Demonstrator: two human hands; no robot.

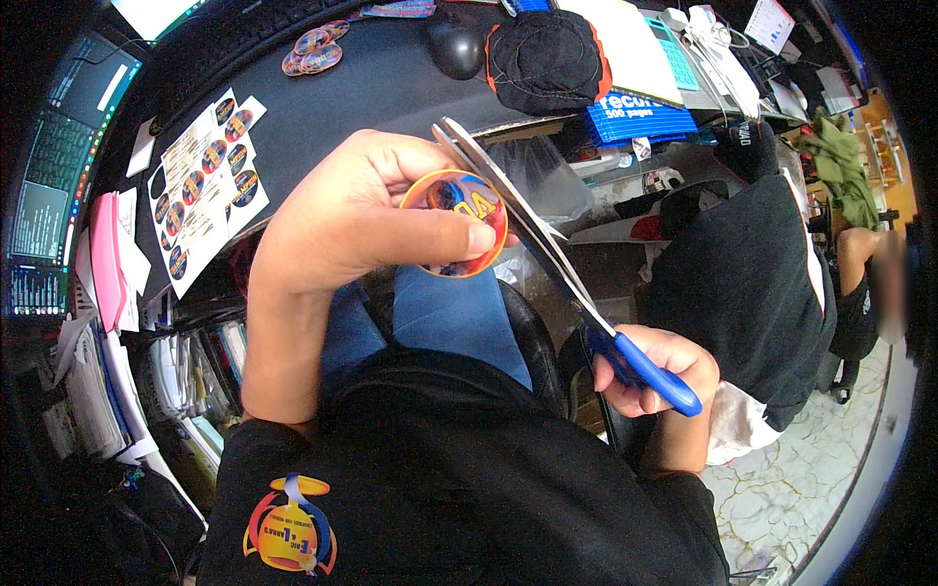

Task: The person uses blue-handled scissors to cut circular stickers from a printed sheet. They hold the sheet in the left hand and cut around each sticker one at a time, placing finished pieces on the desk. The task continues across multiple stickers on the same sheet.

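Note:
Between the thumb and fingers of my left hand (pixel 366 212) is a round printed cutout (pixel 487 201) with a yellow rim and a colourful design. My right hand (pixel 659 366) grips the blue handle of a pair of scissors (pixel 538 231). Their long metal blades slant up to the left, along the right edge of the cutout, and look nearly closed. A thin white sliver (pixel 551 228) shows beside the blades. Both hands are above my lap, in front of the desk edge. My left thumb covers part of the cutout's print.
On the black desk (pixel 366 102) lie printed sheets (pixel 212 183) with round designs, a pile of round cutouts (pixel 315 50), a computer mouse (pixel 456 47) and a black cloth item (pixel 546 62). A keyboard (pixel 212 55) lines the back. Dark cloth (pixel 740 286) hangs at right; another person (pixel 857 293) is beyond.

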